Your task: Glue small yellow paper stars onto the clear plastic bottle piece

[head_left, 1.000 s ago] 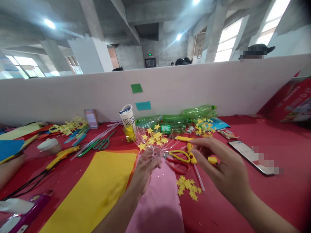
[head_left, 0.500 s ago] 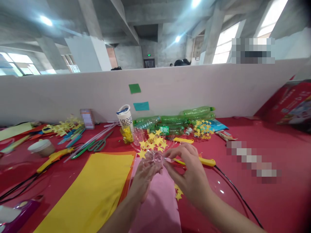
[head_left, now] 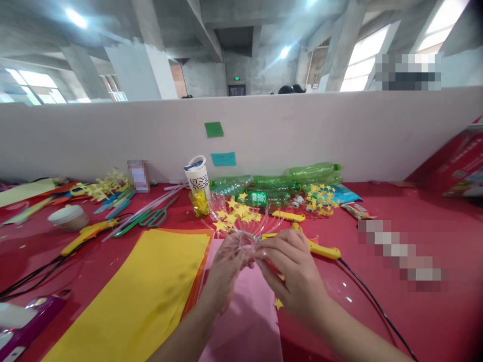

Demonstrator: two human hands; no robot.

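My left hand is closed round a clear, pinkish cut plastic bottle, its round opening towards me. Thin clear strips fan out from the far side. Yellow stars cluster just beyond it, among the strips. At the bottle's right edge, the fingertips of my right hand are pressed together on the plastic; anything small between them is hidden. Pink paper lies below both hands. Beside my right hand is a yellow-handled hot tool with a black cord, partly covered by the hand.
Yellow paper sheets lie to the left, with green scissors and a yellow glue gun beyond. A white cup and green bottles stand or lie by the partition. A yellow cutter lies behind my right hand.
My right fingers have closed in against the bottle's edge, and that hand has turned slightly. The bottle has tilted, showing more of its fanned strips. The view has shifted a little.
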